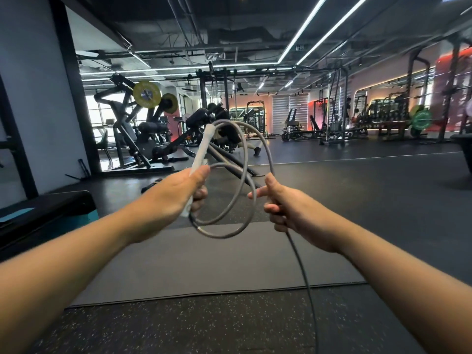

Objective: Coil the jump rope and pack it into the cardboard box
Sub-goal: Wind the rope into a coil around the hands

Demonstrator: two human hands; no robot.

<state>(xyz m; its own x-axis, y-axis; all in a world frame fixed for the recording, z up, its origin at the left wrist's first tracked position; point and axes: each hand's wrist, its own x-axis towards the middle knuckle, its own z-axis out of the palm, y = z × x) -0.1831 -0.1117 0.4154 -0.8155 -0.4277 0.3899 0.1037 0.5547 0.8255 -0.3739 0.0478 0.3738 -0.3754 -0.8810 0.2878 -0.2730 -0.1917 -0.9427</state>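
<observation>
the jump rope [245,175] is held up between both hands over a grey floor mat [217,264]. its white handle [203,149] is clamped in the left hand [173,198], fingers curled tightly round it and round the gathered grey loops. the cord is pinched by the right hand [288,210] between thumb and curled fingers, with the index finger stuck out toward the coil. a loose tail is seen hanging from that hand down past the bottom edge. the cardboard box is not in view.

the loops look uneven and springy, so they could be sprung apart if the left grip is relaxed. the trailing tail could be snagged or stepped on, and the coil pulled loose.
</observation>
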